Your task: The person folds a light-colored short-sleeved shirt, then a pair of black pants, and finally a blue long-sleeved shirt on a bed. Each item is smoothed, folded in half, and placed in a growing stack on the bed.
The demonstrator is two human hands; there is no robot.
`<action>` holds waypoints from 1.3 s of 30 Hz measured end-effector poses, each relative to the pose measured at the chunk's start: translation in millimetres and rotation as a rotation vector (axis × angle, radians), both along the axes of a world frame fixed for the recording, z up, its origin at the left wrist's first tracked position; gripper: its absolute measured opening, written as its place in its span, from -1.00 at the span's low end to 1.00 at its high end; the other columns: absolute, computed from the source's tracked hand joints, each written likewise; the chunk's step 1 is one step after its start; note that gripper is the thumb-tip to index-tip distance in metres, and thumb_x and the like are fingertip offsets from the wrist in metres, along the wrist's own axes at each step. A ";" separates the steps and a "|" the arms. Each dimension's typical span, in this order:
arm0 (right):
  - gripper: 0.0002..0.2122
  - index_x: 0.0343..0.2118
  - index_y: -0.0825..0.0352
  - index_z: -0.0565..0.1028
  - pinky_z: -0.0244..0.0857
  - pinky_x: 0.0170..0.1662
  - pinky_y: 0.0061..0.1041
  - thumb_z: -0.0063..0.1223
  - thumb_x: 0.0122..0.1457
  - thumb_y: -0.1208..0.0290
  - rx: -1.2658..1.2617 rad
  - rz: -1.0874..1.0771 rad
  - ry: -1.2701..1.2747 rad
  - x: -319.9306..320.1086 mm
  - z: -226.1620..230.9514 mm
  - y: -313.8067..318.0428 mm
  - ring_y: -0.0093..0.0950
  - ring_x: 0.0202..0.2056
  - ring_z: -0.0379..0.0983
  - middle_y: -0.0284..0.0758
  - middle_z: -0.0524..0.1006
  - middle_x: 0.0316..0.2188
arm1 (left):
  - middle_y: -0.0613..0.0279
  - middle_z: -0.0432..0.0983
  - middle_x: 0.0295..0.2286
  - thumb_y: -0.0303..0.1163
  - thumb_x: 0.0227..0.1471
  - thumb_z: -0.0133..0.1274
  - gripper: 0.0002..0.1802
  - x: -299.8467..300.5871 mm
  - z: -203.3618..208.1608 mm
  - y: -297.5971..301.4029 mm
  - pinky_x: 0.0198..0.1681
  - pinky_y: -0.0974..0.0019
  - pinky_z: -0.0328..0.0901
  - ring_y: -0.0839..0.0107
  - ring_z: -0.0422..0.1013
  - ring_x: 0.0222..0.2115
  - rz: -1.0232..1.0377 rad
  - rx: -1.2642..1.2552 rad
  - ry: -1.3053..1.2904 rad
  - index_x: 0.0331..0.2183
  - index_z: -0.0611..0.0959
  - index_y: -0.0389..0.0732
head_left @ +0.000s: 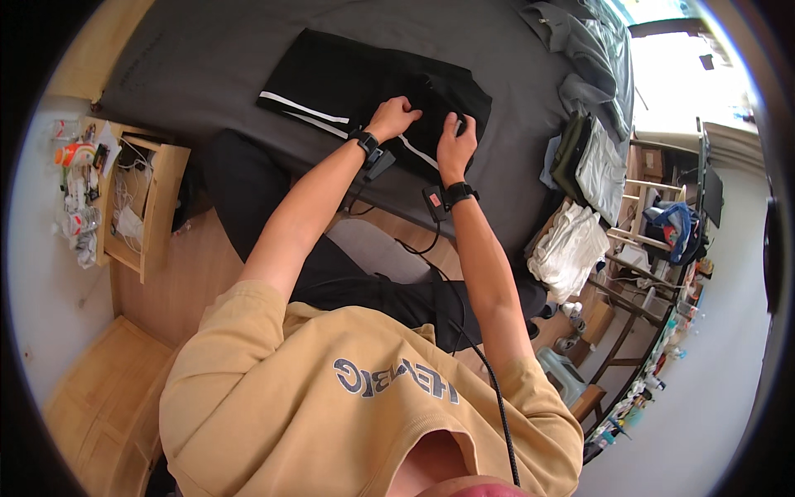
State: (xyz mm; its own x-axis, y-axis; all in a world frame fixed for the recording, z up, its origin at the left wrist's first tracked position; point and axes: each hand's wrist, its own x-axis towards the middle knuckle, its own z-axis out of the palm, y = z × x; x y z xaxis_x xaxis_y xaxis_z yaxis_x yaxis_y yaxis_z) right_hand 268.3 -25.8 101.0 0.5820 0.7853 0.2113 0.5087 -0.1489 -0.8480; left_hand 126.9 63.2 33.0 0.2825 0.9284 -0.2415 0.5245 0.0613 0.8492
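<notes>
Black pants (331, 70) with white stripes lie spread on a dark grey bed sheet (199, 50), their full shape partly bunched up near the right end. My left hand (396, 118) is closed at the middle of the cloth, thumb and fingers pinching a fold. A little to the right, my right hand (456, 149) is also closed on the pants near their right end, its fingers curled into the fabric. Each wrist wears a black band with a small box and cable attached.
Folded clothes (580, 166) are stacked at the bed's right edge, with a white cloth pile (570, 248) beside them. A grey jacket (571, 41) lies at the far right. On the left stands a wooden bedside cabinet (157, 199) with cables. A black cable (499, 398) runs down my front.
</notes>
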 end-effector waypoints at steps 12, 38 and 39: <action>-0.75 -0.07 0.44 0.54 0.38 -0.02 -0.29 0.22 0.34 0.36 0.149 0.125 -0.112 -16.2 -5.0 1.5 -0.17 -0.14 0.51 -0.14 0.54 -0.18 | -0.15 0.72 -0.23 -0.03 0.10 0.32 -0.45 4.5 17.6 24.3 -0.06 0.02 0.49 -0.08 0.63 -0.12 0.026 0.180 0.081 -0.09 0.71 -0.32; -0.60 0.08 0.33 0.56 0.44 0.09 -0.28 0.26 0.15 0.65 0.136 0.491 -0.262 -20.2 4.7 -10.3 -0.13 0.01 0.53 -0.13 0.52 0.00 | 0.05 0.72 -0.33 -0.28 0.15 0.29 -0.77 16.2 -20.1 70.8 -0.15 0.01 0.49 0.00 0.64 -0.23 0.274 0.177 -0.128 -0.25 0.66 -0.22; -0.56 0.12 0.32 0.55 0.44 0.11 -0.26 0.25 0.14 0.67 0.118 0.520 -0.268 -23.2 -0.9 -12.9 -0.07 0.04 0.52 -0.11 0.51 0.05 | 0.05 0.71 -0.34 -0.28 0.15 0.29 -0.76 14.8 -23.3 67.7 -0.15 0.01 0.48 0.01 0.64 -0.24 0.289 0.202 -0.165 -0.25 0.65 -0.23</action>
